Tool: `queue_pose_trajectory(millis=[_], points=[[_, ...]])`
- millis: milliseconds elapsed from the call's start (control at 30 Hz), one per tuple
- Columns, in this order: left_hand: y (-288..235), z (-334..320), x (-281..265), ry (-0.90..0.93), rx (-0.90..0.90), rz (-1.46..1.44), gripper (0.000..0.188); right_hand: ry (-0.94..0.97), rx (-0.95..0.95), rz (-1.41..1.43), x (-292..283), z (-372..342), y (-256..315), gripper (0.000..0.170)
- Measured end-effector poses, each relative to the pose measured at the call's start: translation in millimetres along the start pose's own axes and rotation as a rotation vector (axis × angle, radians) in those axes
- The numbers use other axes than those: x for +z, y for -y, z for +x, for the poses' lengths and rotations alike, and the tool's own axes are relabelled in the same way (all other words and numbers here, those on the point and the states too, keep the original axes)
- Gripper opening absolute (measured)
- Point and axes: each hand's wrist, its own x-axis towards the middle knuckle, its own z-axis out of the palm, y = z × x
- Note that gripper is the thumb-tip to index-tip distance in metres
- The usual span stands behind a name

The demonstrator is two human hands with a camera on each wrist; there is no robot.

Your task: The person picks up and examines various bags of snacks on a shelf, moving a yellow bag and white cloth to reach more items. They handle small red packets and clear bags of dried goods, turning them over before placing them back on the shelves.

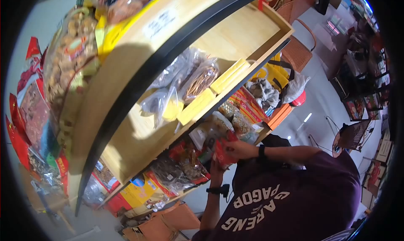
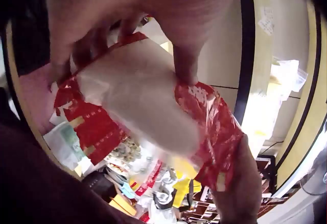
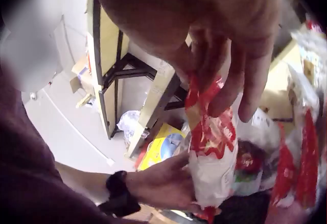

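Note:
Both hands hold a red-and-white plastic packet in front of the lower shelf. In the left wrist view the packet has a white, bulging middle and red ends. My left hand grips one end, its thumb pressed near the red edge. At the opposite end my right hand pinches the red film between thumb and fingers. The right wrist view shows the packet hanging upright below the right fingers, with the left hand around its lower part.
A wooden shelf with a black edge holds clear bags of brown sticks and yellow blocks. Below it lie bagged dry goods and a yellow bag. A wicker basket stands beyond, and a chair stands on the right.

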Motion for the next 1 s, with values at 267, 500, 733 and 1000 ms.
queue_pose_trajectory(millis=[267,500,733,1000], points=[[-4,55,-18,-0.226,0.102,-0.091,0.075,0.032,0.129,-0.039,25,67,25,0.019],[5,50,-14,-0.387,0.002,-0.034,0.063,-0.056,0.176,-0.240,11,117,-44,0.022],[73,9,-36,-0.531,-0.119,-0.020,0.050,-0.127,0.397,-0.643,12,125,-116,0.021],[95,-24,-27,-0.477,-0.275,-0.035,0.046,-0.023,0.295,-0.547,8,110,-118,0.029]])
